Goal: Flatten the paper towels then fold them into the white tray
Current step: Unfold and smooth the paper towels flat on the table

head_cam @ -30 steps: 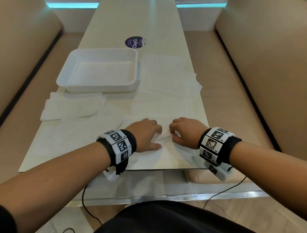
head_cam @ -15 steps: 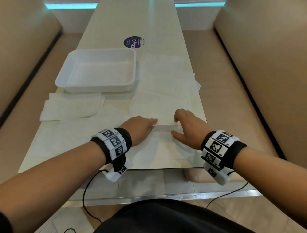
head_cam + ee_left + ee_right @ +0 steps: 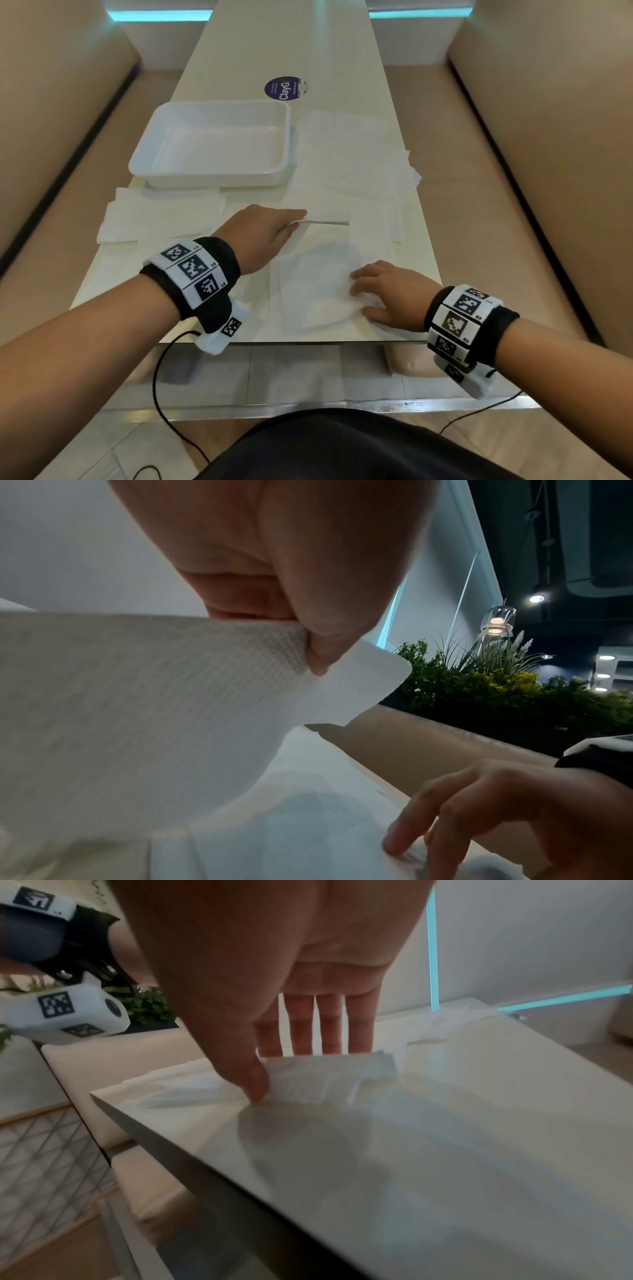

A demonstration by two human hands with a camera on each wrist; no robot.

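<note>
Left hand: the left hand [image 3: 265, 236] reaches forward over the middle of the counter [image 3: 260, 44], raised off it, thumb and fingers [image 3: 318, 645] pinching one edge of a towel [image 3: 325, 222] and holding that edge in the air.
Held towel: it sags from the pinched edge down to the counter in front of the person; its near end lies under the right hand.
Right hand: the right hand [image 3: 387, 296] lies low at the near right corner, fingers [image 3: 329, 1026] straight and spread, thumb down, pressing the towel flat and gripping nothing.
Tray: the tray [image 3: 212, 178] sits far left on the counter, nothing in it.
Other towels: loose sheets [image 3: 161, 219] lie just before the tray; more [image 3: 359, 164] lie right of it, one tip past the right edge.
Change: half a second ago both hands lay side by side on the towel; the left has since lifted its edge forward, and the right has drawn back nearer the front edge.
Room: bare counter stretches beyond the tray; the right hand sits close to the front and right edges.
</note>
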